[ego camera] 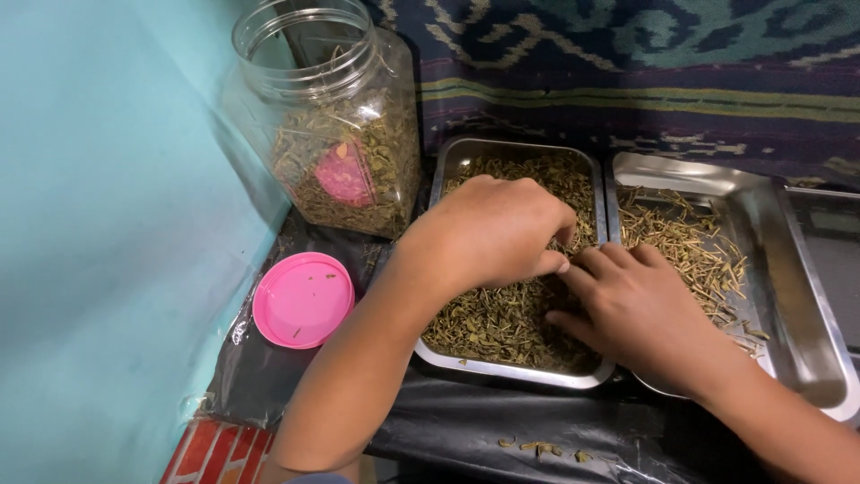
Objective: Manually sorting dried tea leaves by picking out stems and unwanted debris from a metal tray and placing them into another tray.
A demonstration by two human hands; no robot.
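A steel tray (466, 154) holds a thick layer of dried green leaves (497, 323). My left hand (488, 229) hovers over its middle with fingers curled down into the leaves, pinching at them. My right hand (636, 309) lies beside it at the tray's right side, fingers spread flat among the leaves. To the right stands a second steel tray (788, 269) with a thinner pile of pale dry stems (690, 246). What my left fingertips pinch is too small to make out.
An open clear plastic jar (336, 116), partly filled with the same dried leaves, stands at the back left. Its pink lid (303, 298) lies on the black plastic sheet (502, 430). A turquoise wall (107, 224) lies left, patterned cloth (627, 72) behind.
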